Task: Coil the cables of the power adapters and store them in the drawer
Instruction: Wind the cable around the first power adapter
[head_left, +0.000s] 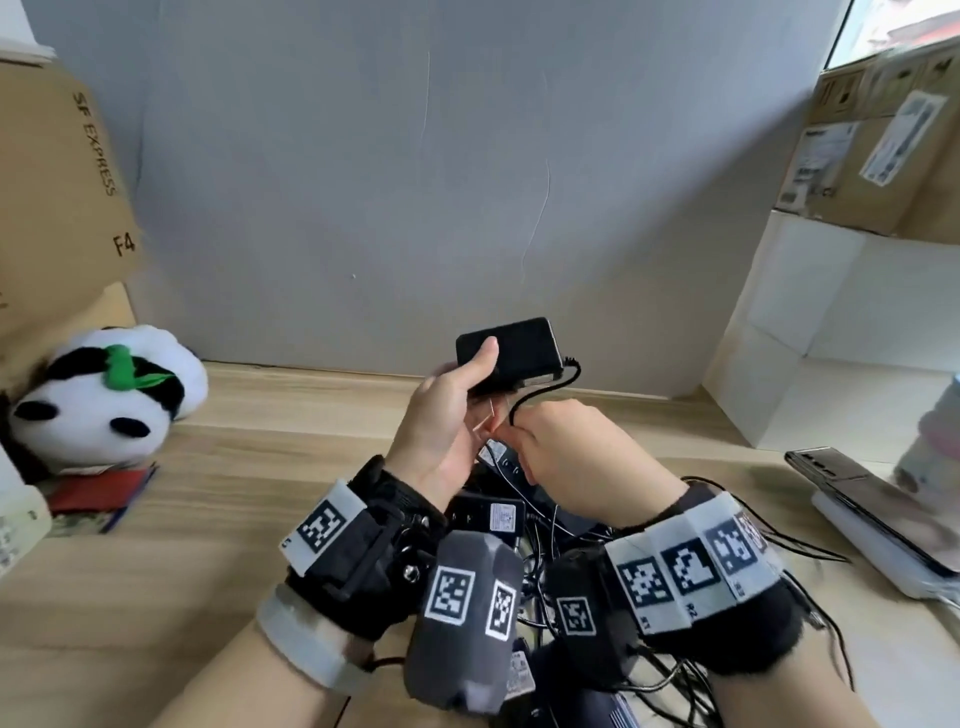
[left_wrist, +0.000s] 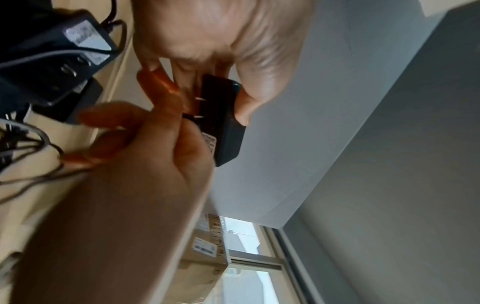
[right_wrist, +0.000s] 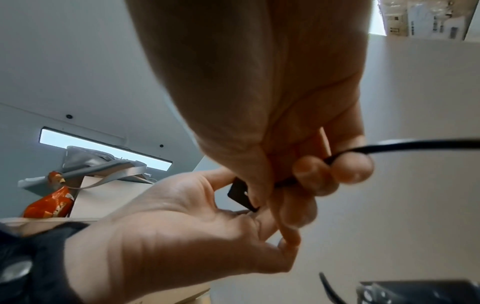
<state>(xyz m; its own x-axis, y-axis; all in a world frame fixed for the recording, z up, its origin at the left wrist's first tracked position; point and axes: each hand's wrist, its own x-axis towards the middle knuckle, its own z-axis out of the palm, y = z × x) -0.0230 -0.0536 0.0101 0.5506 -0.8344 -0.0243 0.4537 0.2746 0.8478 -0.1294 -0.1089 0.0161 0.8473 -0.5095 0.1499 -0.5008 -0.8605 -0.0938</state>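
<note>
On the wooden worktop (head_left: 218, 519) a tangle of adapters and loose cables (head_left: 540, 525) lies at six o'clock, none coiled, and no drawer shows, so the task looks barely begun. Above it, at centre, the left hand (head_left: 441, 421) grips one black power adapter (head_left: 519, 348), thumb across its face. At four o'clock from it, the right hand (head_left: 566, 447) pinches its thin cable (head_left: 545, 387) in curled fingers.

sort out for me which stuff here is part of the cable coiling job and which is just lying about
Part of the job:
- black power adapter, gripped by the left hand
- its cable, pinched by the right hand
- pile of adapters and cables on the desk

Just lying about:
- panda plush
- cardboard boxes
- red booklet
</note>
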